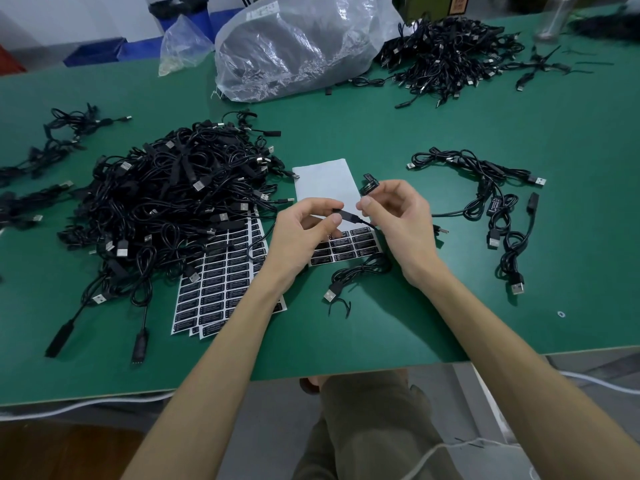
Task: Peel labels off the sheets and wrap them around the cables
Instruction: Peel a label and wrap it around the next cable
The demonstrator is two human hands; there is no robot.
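Observation:
My left hand [304,230] pinches a thin black cable [348,216] near its small inline plug, just above the table. My right hand [398,209] holds a black label [369,184] pinched at its fingertips, close to the cable. The cable's other end, with a USB plug [333,293], trails on the table between my forearms. A partly used label sheet [349,245] lies under my hands, its upper part bare white backing [325,183]. Fuller label sheets [221,282] are stacked to the left.
A big heap of black USB cables [173,199] covers the left of the green table [450,306]. A few labelled cables [498,209] lie on the right. Another cable heap [446,53] and a plastic bag [294,43] sit at the back.

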